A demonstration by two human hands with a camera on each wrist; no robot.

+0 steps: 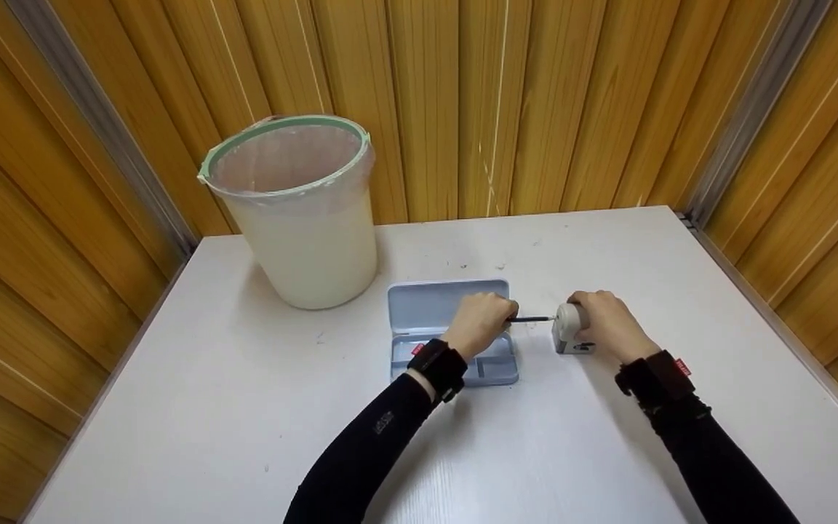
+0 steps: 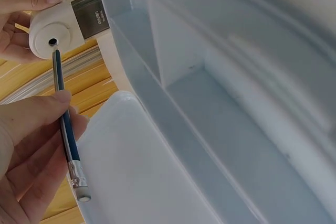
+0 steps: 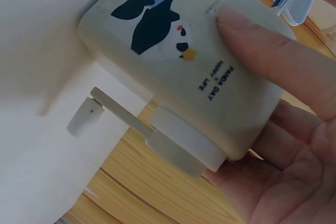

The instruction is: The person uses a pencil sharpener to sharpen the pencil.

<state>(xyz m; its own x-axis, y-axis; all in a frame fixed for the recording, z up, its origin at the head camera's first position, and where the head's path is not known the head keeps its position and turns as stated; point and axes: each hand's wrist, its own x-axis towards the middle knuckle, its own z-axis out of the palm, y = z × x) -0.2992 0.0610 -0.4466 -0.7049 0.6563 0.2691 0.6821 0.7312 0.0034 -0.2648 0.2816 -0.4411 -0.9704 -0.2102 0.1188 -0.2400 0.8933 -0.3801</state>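
A dark blue pencil with a silver ferrule and white eraser is pinched in my left hand. Its far tip is right at the round hole of a white pencil sharpener, as the left wrist view shows. My right hand grips the sharpener by its top and side, thumb on the face with the panda picture. The sharpener's crank handle sticks out on the side away from the pencil. Beneath my left hand lies an opened light blue pencil case, its compartments partly hidden by the wrist.
A cream bin with a green rim and clear liner stands at the back left of the white table. Wood-patterned walls enclose the back and sides. Small crumbs lie behind the case.
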